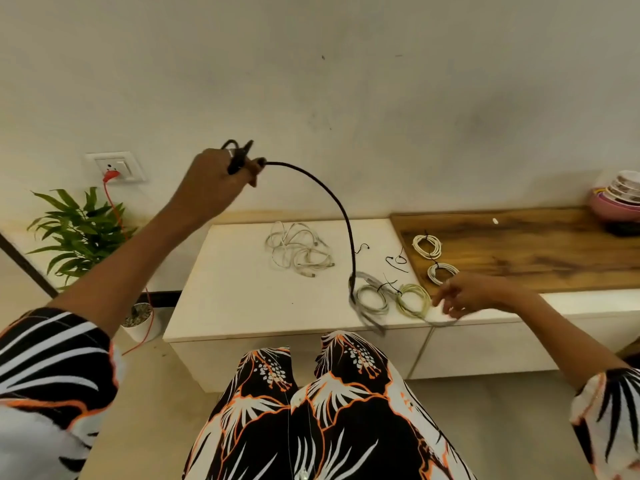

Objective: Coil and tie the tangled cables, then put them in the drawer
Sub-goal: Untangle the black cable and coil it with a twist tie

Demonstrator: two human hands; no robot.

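One black cable [332,202] is mid-coil: left hand [214,178] raised, grip closed on its first loops, right hand [464,296] loosely open by the tabletop [225,306] edge, feeding the blurred tail. Four coils [372,299] lie tied; white tangle [298,251] untouched, nothing stowed in a drawer yet.

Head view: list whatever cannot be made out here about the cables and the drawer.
- Black cable: its lower end is smeared by motion blur in front of the coils, so its plug type is unclear.
- Right hand: fingers blurred; whether it holds anything cannot be told.
- Drawer: the cabinet front shows no open one.
- Stacked bowls: cut off by the right edge.
- Left hand: hides the cable's gripped end.
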